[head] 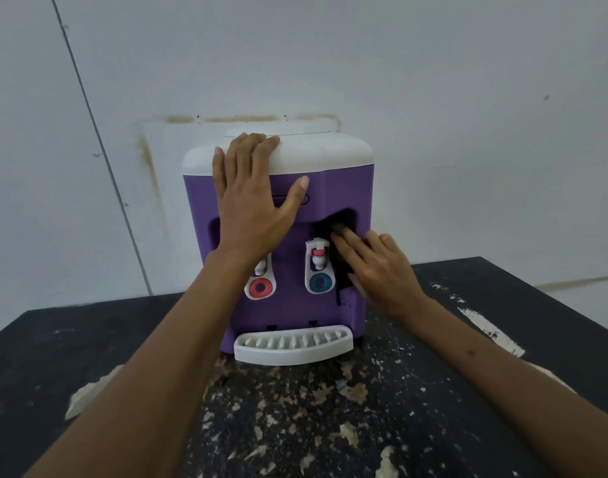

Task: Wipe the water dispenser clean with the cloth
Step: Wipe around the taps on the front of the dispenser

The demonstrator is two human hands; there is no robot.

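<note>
A purple water dispenser [333, 194] with a white top stands on the table, facing me. It has two white taps, one over a red ring [260, 287] and one over a blue ring [320, 281], and a white drip tray [293, 343] at its foot. My left hand [252, 198] lies flat on the upper front, its fingers reaching onto the white top. My right hand [378, 267] presses a dark cloth [340, 270] with straight fingers into the recess right of the blue tap. Most of the cloth is hidden under the fingers.
The black table [88, 357] has a worn, flaking surface with pale patches. A pale wall [468, 98] rises close behind the dispenser. A thin dark line runs down the wall at the left.
</note>
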